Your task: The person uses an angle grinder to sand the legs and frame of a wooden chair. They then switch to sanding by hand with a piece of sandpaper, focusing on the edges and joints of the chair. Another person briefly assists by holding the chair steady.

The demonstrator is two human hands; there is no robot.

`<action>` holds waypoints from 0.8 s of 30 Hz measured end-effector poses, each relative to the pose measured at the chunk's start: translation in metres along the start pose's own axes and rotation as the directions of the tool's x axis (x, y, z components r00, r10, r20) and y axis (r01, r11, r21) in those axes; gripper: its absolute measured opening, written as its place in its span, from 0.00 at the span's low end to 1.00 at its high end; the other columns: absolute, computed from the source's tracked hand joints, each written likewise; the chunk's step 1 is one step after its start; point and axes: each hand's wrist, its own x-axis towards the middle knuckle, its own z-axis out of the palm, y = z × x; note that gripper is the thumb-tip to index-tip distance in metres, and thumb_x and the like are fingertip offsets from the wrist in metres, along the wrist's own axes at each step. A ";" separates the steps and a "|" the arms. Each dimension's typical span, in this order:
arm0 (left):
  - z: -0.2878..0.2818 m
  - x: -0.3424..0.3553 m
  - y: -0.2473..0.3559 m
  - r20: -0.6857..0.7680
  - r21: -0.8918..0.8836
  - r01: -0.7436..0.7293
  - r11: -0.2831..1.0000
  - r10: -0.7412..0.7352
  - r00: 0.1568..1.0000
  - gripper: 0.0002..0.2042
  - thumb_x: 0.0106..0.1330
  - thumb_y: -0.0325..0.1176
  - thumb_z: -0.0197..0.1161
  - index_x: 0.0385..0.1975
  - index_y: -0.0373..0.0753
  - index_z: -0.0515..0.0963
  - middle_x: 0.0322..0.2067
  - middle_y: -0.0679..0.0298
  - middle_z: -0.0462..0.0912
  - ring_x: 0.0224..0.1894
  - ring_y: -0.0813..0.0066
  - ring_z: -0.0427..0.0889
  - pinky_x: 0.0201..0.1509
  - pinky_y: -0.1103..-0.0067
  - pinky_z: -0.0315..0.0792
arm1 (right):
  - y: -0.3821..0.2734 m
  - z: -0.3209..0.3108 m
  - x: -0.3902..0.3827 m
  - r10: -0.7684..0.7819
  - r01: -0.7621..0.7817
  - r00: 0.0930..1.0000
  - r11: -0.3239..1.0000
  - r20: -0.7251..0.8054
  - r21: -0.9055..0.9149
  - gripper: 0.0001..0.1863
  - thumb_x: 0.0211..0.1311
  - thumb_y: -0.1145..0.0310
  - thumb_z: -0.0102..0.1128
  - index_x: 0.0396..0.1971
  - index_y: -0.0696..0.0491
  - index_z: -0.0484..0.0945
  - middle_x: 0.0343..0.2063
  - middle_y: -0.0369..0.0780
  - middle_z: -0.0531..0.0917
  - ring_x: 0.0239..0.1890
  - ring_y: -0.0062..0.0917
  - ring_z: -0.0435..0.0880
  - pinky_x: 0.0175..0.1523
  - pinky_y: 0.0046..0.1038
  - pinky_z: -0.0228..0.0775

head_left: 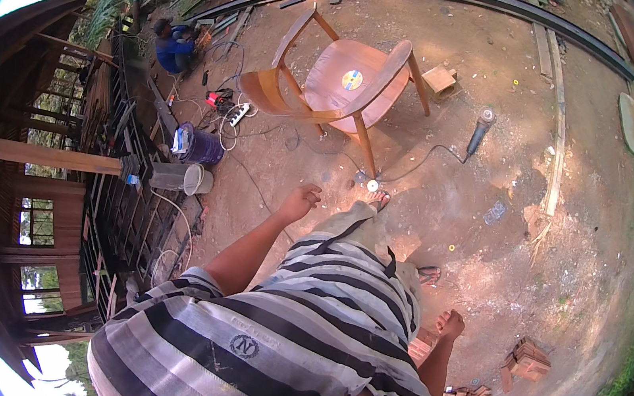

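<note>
Nothing in hand yet: left hand (299, 201) at frame centre loosely curled and empty, right hand (450, 325) at lower right closed on nothing visible, wooden chair (348, 86) tipped over at upper centre, angle grinder (480, 131) untouched beside it.

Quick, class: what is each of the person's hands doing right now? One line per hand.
Left hand: loosely curled, empty, hanging above the dirt ground short of the wooden chair.
Right hand: closed in a loose fist, nothing visible in it.
</note>
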 end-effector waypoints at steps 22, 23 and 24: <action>0.066 0.474 0.227 0.057 0.465 -0.461 0.756 0.494 0.868 0.40 0.64 0.38 0.68 0.72 0.32 0.53 0.51 0.49 0.78 0.42 0.59 0.87 0.44 0.67 0.83 | -0.153 0.660 -0.127 -0.739 0.789 0.593 0.612 0.321 -0.050 0.42 0.66 0.69 0.59 0.78 0.54 0.53 0.77 0.45 0.58 0.79 0.43 0.56 0.79 0.50 0.49; 0.059 0.477 0.225 0.060 0.423 -0.477 0.770 0.502 0.863 0.38 0.65 0.36 0.67 0.71 0.33 0.54 0.49 0.52 0.78 0.40 0.63 0.87 0.40 0.69 0.83 | -0.153 0.668 -0.125 -0.735 0.786 0.592 0.618 0.331 -0.035 0.42 0.66 0.69 0.58 0.78 0.53 0.53 0.78 0.44 0.58 0.79 0.42 0.56 0.79 0.51 0.48; 0.057 0.483 0.224 0.074 0.409 -0.495 0.767 0.513 0.855 0.35 0.66 0.36 0.66 0.69 0.33 0.57 0.48 0.53 0.78 0.39 0.62 0.87 0.41 0.68 0.83 | -0.152 0.675 -0.118 -0.734 0.784 0.588 0.620 0.341 -0.018 0.42 0.66 0.69 0.58 0.79 0.53 0.52 0.78 0.44 0.57 0.80 0.41 0.55 0.79 0.53 0.46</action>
